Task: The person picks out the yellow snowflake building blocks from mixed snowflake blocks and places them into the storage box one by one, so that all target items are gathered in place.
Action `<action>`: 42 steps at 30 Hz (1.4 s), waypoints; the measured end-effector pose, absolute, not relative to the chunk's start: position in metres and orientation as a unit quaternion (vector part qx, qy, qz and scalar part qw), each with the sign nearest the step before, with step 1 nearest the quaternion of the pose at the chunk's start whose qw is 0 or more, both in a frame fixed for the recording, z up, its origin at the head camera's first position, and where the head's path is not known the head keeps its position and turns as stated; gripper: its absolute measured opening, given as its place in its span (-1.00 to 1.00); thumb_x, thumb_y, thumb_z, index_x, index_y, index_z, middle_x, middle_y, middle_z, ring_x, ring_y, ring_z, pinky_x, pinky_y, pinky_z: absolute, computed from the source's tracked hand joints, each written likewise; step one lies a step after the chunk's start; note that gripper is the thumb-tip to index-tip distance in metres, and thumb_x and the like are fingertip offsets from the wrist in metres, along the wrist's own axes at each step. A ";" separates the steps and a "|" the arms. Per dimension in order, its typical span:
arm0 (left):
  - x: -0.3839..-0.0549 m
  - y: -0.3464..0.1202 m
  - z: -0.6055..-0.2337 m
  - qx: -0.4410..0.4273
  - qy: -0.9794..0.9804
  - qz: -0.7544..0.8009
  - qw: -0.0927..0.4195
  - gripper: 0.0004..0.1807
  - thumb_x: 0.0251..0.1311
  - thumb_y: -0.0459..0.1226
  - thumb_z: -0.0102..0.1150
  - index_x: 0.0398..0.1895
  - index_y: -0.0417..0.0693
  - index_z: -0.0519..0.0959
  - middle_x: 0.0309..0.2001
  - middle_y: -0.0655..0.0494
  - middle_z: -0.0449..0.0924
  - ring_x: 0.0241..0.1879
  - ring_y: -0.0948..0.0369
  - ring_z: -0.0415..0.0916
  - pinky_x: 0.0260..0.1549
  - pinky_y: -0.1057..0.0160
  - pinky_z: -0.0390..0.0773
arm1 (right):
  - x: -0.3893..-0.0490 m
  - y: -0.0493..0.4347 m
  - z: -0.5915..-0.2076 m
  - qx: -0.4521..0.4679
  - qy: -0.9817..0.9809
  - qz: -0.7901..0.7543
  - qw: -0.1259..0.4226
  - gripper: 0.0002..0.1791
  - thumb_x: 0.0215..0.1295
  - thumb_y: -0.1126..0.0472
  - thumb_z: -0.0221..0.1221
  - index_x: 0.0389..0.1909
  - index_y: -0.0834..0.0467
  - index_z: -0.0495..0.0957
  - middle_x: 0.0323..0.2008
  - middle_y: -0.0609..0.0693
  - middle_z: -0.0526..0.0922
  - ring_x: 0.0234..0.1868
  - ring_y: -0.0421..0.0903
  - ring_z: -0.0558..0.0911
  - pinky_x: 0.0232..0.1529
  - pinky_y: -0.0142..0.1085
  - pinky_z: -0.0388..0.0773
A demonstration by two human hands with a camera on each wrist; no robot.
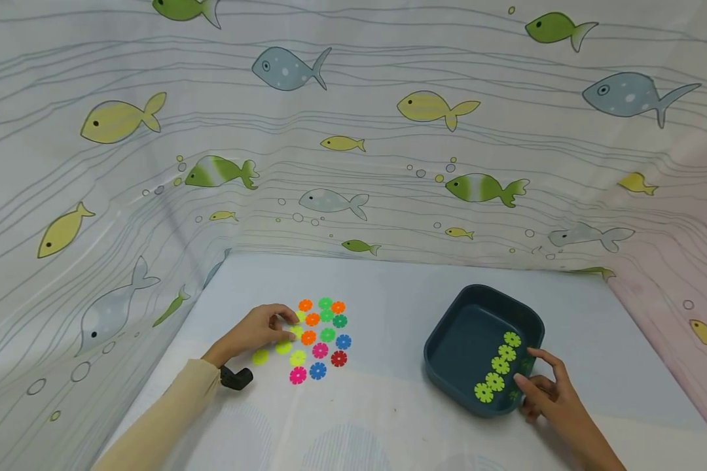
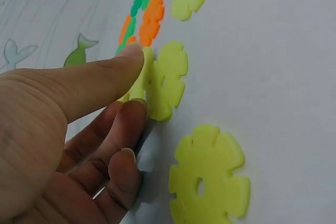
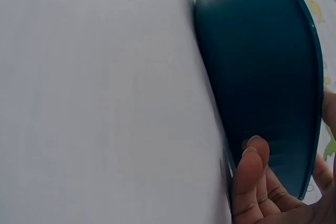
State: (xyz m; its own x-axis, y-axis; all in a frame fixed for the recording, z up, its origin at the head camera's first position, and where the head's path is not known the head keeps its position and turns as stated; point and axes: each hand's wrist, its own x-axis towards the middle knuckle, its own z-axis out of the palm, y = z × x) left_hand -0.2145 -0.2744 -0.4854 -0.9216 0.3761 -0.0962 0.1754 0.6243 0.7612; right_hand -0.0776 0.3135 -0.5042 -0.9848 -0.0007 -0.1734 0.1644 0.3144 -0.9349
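Observation:
My left hand (image 1: 271,325) is at the left edge of a group of flower-shaped plastic discs. Between its thumb and forefinger it pinches a yellow disc (image 2: 137,81), partly hidden by the fingertips. Right beside that stands out another yellow disc (image 2: 167,80), and a nearer yellow disc (image 2: 210,176) lies flat on the table. My right hand (image 1: 548,392) grips the side wall of a dark blue bin (image 1: 448,317), thumb over the rim and other fingers curled against the outside. Inside the bin, several yellow-green discs (image 1: 499,365) lie in a row along that wall.
Orange discs (image 1: 309,337), green discs (image 1: 327,335), pink discs (image 1: 297,375), blue discs (image 1: 318,371) and a red disc (image 1: 338,358) lie together on the white table (image 1: 383,366). A fish-printed curtain (image 1: 365,170) rises behind and at both sides.

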 end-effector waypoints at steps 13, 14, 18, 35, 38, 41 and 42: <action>-0.218 -0.273 -0.480 0.176 0.911 0.348 0.135 -0.74 0.14 -0.20 0.54 -0.13 0.03 0.72 -0.25 0.18 0.61 -0.32 0.13 0.49 -0.34 0.26 0.53 | -0.078 0.313 -0.505 0.053 0.809 -0.582 0.072 -0.24 0.57 0.01 0.13 0.54 -0.13 -0.15 -0.24 0.19 0.62 -0.41 0.08 0.62 -0.39 -0.15 0.66; -0.218 -0.273 -0.480 0.178 0.911 0.346 0.135 -0.75 0.13 -0.19 0.54 -0.14 0.03 0.72 -0.25 0.19 0.61 -0.31 0.13 0.49 -0.33 0.26 0.53 | -0.078 0.313 -0.505 0.056 0.808 -0.582 0.073 -0.24 0.57 0.01 0.13 0.53 -0.13 -0.14 -0.24 0.19 0.62 -0.41 0.08 0.62 -0.39 -0.15 0.66; -0.218 -0.272 -0.479 0.168 0.911 0.351 0.137 -0.74 0.11 -0.19 0.56 -0.17 0.04 0.69 -0.26 0.17 0.60 -0.28 0.13 0.50 -0.25 0.22 0.56 | -0.078 0.313 -0.504 0.057 0.806 -0.584 0.074 -0.25 0.57 0.01 0.13 0.53 -0.16 -0.14 -0.24 0.20 0.62 -0.41 0.08 0.62 -0.39 -0.14 0.66; -0.221 -0.275 -0.477 0.175 0.908 0.355 0.138 -0.77 0.13 -0.21 0.55 -0.19 0.07 0.69 -0.28 0.22 0.65 -0.25 0.17 0.57 -0.16 0.28 0.62 | -0.080 0.312 -0.501 0.063 0.810 -0.577 0.083 -0.23 0.57 -0.01 0.13 0.54 -0.14 -0.17 -0.22 0.21 0.62 -0.39 0.09 0.62 -0.38 -0.14 0.65; -0.220 -0.276 -0.476 0.182 0.903 0.365 0.135 -0.78 0.14 -0.22 0.54 -0.19 0.05 0.69 -0.28 0.19 0.66 -0.26 0.14 0.58 -0.16 0.24 0.64 | -0.079 0.313 -0.502 0.072 0.807 -0.580 0.089 -0.22 0.57 -0.02 0.13 0.53 -0.17 -0.17 -0.22 0.20 0.61 -0.38 0.09 0.62 -0.38 -0.14 0.65; -0.220 -0.277 -0.475 0.179 0.901 0.374 0.130 -0.78 0.14 -0.22 0.54 -0.19 0.07 0.69 -0.28 0.20 0.67 -0.26 0.14 0.59 -0.17 0.23 0.64 | -0.079 0.312 -0.503 0.079 0.803 -0.583 0.094 -0.22 0.56 -0.03 0.14 0.53 -0.20 -0.17 -0.21 0.19 0.61 -0.38 0.09 0.61 -0.37 -0.13 0.65; -0.220 -0.277 -0.475 0.179 0.900 0.375 0.129 -0.78 0.15 -0.21 0.53 -0.17 0.08 0.69 -0.28 0.21 0.67 -0.26 0.14 0.59 -0.16 0.23 0.63 | -0.079 0.312 -0.503 0.081 0.802 -0.583 0.095 -0.22 0.56 -0.03 0.14 0.53 -0.21 -0.17 -0.21 0.19 0.61 -0.38 0.09 0.61 -0.37 -0.13 0.65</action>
